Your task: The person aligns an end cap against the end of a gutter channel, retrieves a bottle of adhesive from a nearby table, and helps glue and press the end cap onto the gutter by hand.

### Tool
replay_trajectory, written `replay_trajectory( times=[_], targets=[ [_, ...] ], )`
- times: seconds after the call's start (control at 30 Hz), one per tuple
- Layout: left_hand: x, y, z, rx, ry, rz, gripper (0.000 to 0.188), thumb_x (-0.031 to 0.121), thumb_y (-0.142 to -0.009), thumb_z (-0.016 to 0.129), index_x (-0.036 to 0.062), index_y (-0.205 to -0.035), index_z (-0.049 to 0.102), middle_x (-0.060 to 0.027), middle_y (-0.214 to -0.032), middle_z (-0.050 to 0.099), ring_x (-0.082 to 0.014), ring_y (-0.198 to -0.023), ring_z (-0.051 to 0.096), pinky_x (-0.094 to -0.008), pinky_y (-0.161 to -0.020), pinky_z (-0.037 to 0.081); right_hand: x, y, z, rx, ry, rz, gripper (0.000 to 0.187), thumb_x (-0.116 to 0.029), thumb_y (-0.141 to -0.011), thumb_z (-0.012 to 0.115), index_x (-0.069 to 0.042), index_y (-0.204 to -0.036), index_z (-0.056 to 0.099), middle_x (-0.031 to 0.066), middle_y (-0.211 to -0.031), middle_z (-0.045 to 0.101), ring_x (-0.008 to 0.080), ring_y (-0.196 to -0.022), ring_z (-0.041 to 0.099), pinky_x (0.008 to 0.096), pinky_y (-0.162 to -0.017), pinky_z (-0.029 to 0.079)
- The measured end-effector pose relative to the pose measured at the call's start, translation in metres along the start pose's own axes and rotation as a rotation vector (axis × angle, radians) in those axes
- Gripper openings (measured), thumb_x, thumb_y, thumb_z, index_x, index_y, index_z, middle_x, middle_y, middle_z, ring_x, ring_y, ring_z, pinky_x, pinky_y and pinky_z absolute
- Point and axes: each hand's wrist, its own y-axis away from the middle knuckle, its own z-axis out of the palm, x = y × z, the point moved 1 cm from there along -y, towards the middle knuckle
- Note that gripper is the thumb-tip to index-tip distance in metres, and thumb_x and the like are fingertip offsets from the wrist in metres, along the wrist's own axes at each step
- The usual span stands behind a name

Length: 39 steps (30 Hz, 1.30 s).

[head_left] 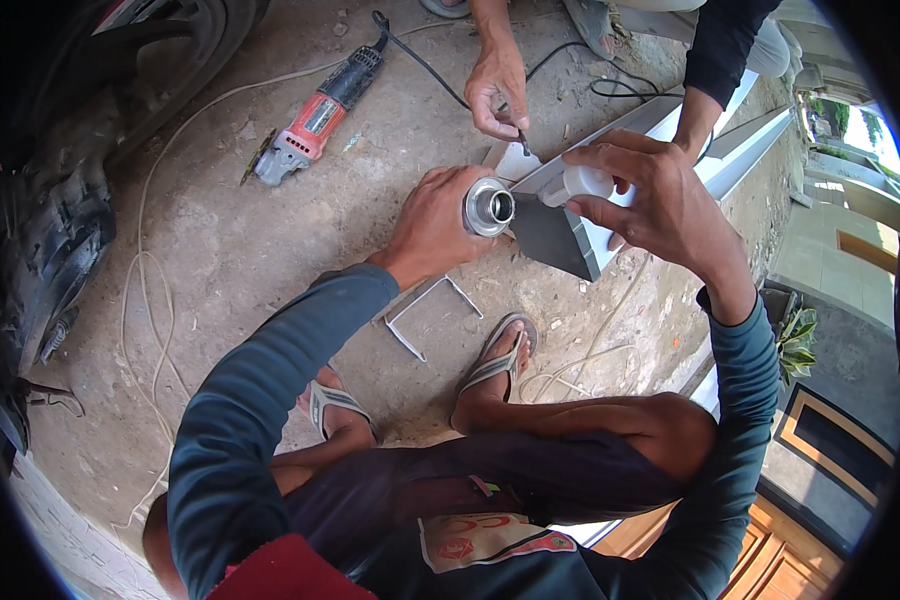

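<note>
My left hand [435, 225] is wrapped round a silvery metal bottle [477, 208], whose round open mouth faces up toward me. Close by on its right, my right hand [660, 195] grips a whitish, translucent small cup or cap [588, 182] between thumb and fingers, tilted and apart from the bottle. Beneath both hands lies the end of a long box-shaped metal profile [560, 240], dark at its end face and pale along its length. Opposite me, a co-worker's hand [500, 95] pinches a small dark piece above the profile. Another sleeved arm [712, 85] reaches down to the profile, its hand partly hidden.
A red and black angle grinder [315, 120] lies on the dusty concrete at the far left, its cord running right. A U-shaped pale metal strip [395, 322] sits near my sandalled feet. Thin cable [142, 255] loops at left beside a motorcycle [70, 200]. A potted plant [796, 340] stands right.
</note>
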Motion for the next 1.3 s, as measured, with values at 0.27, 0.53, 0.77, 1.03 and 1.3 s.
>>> replay_trajectory(
  times=[0.27, 0.53, 0.77, 1.03, 1.3],
  targets=[
    [-0.006, 0.007, -0.005, -0.016, 0.004, -0.013, 0.070, 0.013, -0.066, 0.087, 0.0071, -0.129, 0.056, -0.0141, -0.122, 0.065, -0.0361, -0.120, 0.058, -0.0448, -0.105, 0.044, -0.002, -0.015, -0.014, -0.098, -0.015, -0.021, 0.037, -0.017, -0.080, 0.081, 0.001, -0.111, 0.072, 0.0175, -0.094, 0.070, 0.0323, -0.081, 0.069, 0.0376, -0.074, 0.054],
    [-0.011, 0.009, -0.006, -0.009, -0.019, -0.013, 0.070, 0.012, -0.065, 0.087, 0.0075, -0.128, 0.056, -0.0141, -0.121, 0.065, -0.0356, -0.119, 0.058, -0.0442, -0.105, 0.044, 0.009, -0.010, -0.008, -0.023, 0.018, -0.085, 0.039, -0.018, -0.078, 0.084, -0.003, -0.113, 0.074, 0.0124, -0.097, 0.071, 0.0224, -0.077, 0.069, 0.0319, -0.066, 0.056],
    [-0.011, 0.008, -0.015, -0.035, -0.013, -0.018, 0.070, 0.012, -0.065, 0.088, 0.0075, -0.127, 0.057, -0.0143, -0.120, 0.066, -0.0353, -0.115, 0.061, -0.0440, -0.101, 0.047, 0.025, 0.000, -0.015, 0.141, -0.118, 0.006, 0.042, -0.026, -0.082, 0.083, -0.004, -0.116, 0.073, 0.0131, -0.092, 0.070, 0.0234, -0.075, 0.069, 0.0330, -0.070, 0.056],
    [-0.008, 0.009, -0.016, -0.031, 0.012, -0.059, 0.070, 0.012, -0.066, 0.089, 0.0067, -0.128, 0.058, -0.0143, -0.120, 0.066, -0.0336, -0.115, 0.061, -0.0430, -0.100, 0.048, 0.049, -0.007, 0.006, 0.117, -0.150, 0.033, 0.045, -0.036, -0.085, 0.083, -0.007, -0.117, 0.074, 0.0118, -0.101, 0.073, 0.0225, -0.083, 0.070, 0.0342, -0.074, 0.058],
    [-0.010, 0.008, -0.015, -0.035, 0.016, -0.059, 0.070, 0.014, -0.066, 0.090, 0.0055, -0.128, 0.058, -0.0148, -0.117, 0.067, -0.0325, -0.111, 0.063, -0.0413, -0.098, 0.049, 0.057, -0.017, 0.024, 0.188, -0.051, -0.091, 0.046, -0.039, -0.086, 0.081, -0.008, -0.119, 0.073, 0.0118, -0.098, 0.072, 0.0226, -0.078, 0.070, 0.0339, -0.070, 0.059]
  ],
)
